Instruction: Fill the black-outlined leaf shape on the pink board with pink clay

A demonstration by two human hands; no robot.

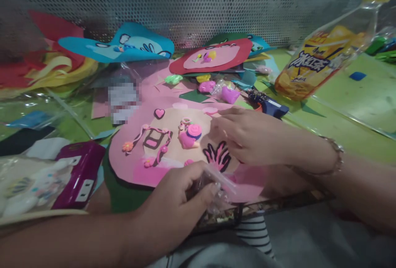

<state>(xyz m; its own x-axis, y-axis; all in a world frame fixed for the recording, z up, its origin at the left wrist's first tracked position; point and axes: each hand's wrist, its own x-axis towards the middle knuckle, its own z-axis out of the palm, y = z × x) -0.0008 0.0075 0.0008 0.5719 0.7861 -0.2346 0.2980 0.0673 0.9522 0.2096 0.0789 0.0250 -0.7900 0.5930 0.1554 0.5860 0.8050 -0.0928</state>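
Note:
My left hand (188, 200) is closed around a small clear plastic bag (219, 196) at the near edge of a pink paper craft (122, 130). Over the craft's right side lies my right hand (250, 136), fingers stretched toward the left and low over the paper; whatever is under the fingertips is hidden. Between the hands, a pink clay snail (189, 134) is stuck on the craft's beige middle. Around it are a pink heart (159, 113), a string of clay beads with an orange flower (127, 146), and a black-outlined pink plant (218, 156).
Behind the craft lie purple clay lumps (229, 94), a green clay lump (173, 79) and a red paper craft (182, 66). A drink bottle (312, 62) leans at right. A purple case (82, 169) sits at left, beneath a blue paper piece (93, 49) farther back.

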